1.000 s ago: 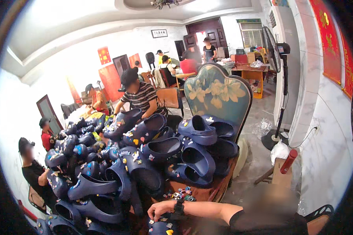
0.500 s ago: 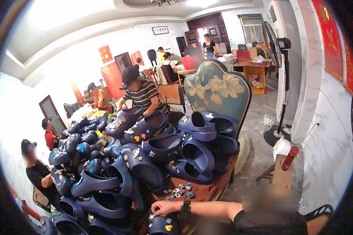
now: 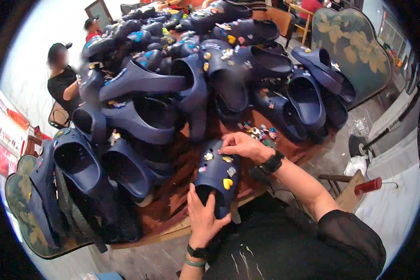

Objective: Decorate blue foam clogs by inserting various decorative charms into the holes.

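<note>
2 hands: both work on 1 navy clog (image 3: pixel 218 175) lying toe-away at the near edge of the table (image 3: pixel 172 219).
Left hand (image 3: pixel 201 219): grasping the heel end of the clog, fingers spread around the rim of its opening; 2 bands on the wrist.
Right hand (image 3: pixel 243 145): fingertips pinched together on a small charm at the toe end of the clog; whether it grips the charm or only presses it cannot be told. Dark watch on the wrist.
Clog material: smooth, matte, moulded foam, rounded toe, oval opening; several small charms on top, 1 yellow charm (image 3: pixel 227 183) near the opening.
Loose charms (image 3: pixel 256 133): small mixed-colour pieces scattered on the table just beyond the right hand.
Clog pile (image 3: pixel 172 84): many navy clogs heaped across the table, stacked at all angles, some studded with charms.
Table: brown, worn surface; near edge curves under the held clog.
Open room: narrow bare strip between pile and table edge, to the left of the held clog.
Surroundings: person in black (image 3: pixel 63 81) beyond the pile at far left; teal patterned chair back (image 3: pixel 359 51) at upper right.
</note>
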`<state>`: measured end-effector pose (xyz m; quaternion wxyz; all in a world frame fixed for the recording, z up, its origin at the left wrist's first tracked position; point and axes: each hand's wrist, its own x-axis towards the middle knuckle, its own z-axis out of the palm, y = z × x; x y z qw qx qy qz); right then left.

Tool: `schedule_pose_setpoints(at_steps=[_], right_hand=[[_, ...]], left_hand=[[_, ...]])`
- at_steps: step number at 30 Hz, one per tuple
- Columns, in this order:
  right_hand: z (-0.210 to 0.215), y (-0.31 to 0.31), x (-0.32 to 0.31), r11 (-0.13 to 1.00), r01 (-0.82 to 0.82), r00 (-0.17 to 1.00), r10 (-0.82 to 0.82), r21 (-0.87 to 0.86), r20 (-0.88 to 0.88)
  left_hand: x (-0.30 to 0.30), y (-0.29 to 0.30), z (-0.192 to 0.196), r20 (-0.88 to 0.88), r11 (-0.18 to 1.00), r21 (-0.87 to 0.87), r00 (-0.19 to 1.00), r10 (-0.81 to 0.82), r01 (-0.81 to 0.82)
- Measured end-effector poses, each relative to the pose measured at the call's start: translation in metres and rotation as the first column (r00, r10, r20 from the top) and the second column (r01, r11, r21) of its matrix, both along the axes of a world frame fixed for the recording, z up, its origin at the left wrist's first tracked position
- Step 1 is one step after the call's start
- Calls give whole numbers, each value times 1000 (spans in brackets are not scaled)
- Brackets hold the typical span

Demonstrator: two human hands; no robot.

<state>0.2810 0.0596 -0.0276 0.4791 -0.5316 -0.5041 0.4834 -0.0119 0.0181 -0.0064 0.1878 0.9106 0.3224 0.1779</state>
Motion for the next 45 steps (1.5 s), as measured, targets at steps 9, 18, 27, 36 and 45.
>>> schedule_pose_setpoints(at_steps=[9,18,27,36,45], right_hand=[[20,-5,2,948,-1,961,89,-318,261],[28,34,21,871,-123,848,341,-476,406],[22,7,4,939,-68,857,228,-337,462],[-8,-45,-5,842,159,554,-509,516,659],[-21,-95,37,874,174,508,-475,454,719]], left_hand=[[-9,-16,-20,6,998,45,999,-35,35],[-7,-9,-10,72,997,16,994,-76,75],[-6,-12,-20,-29,999,35,999,-16,17],[-1,-8,-4,-21,999,2,999,-36,36],[0,-7,-3,-25,1000,13,1000,12,-12]])
